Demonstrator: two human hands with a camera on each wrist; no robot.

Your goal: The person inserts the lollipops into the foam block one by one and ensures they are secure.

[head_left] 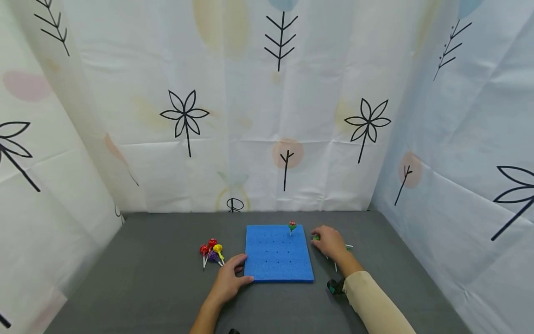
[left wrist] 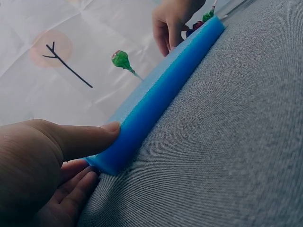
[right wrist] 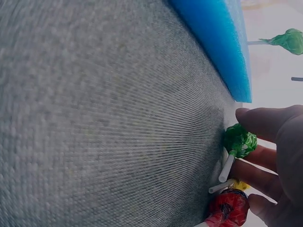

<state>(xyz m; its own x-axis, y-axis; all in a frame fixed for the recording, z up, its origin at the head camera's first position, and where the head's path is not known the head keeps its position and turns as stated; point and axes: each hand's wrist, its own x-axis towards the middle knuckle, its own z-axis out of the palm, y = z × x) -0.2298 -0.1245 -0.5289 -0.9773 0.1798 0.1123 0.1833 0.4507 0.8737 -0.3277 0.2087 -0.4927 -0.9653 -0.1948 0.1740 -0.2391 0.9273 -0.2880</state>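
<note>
A blue foam board with rows of small holes lies flat on the table. My left hand grips its near left corner, thumb on the front side and fingers at the left side. One lollipop in a green and red wrapper stands upright in the board near its far right corner. Right of the board, my right hand reaches down with thumb and fingers around the head of a green lollipop, its white stick pointing outward. Close under those fingers lie a red lollipop and a yellow one.
Left of the board, a loose group holds two red lollipops, a yellow lollipop and a purple lollipop. The grey table is bounded by a patterned white curtain behind and at both sides.
</note>
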